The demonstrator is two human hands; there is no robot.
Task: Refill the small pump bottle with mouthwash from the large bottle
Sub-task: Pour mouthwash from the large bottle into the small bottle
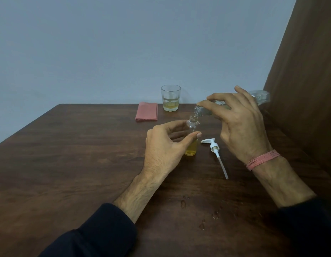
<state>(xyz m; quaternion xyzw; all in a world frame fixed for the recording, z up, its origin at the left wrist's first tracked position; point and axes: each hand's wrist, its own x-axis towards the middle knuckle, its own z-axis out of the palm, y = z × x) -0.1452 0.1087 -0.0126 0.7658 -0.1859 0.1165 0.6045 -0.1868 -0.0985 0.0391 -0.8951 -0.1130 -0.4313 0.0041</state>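
While the small pump bottle (192,138) stands upright on the dark wooden table (72,156), the left hand (166,147) steadies it — the thumb and fingers curl round its clear body, so the grip is closed on the bottle near its middle. The bottle has no top on it; its open neck points up, and yellow liquid fills roughly its lower part.

The right hand (240,125) holds the large bottle (259,97) tipped over almost flat, its mouth lowered to just above the small bottle's neck. Fingers and thumb wrap the clear body, the grip clamped on it, and the base sticks out past the hand toward the brown panel (305,75) on the right. Whether liquid is running between the two mouths cannot be told.

The white pump head (213,145) lies on the table just right of the small bottle, its long tube pointing toward the person. A pink thread band (262,159) circles the right wrist.

Farther back, near the table's far edge, a glass tumbler (170,98) holds a little yellow liquid — a folded pink cloth (147,111) lies just to its left. A few wet drops (201,212) sit on the table between the forearms, which wear dark sleeves.
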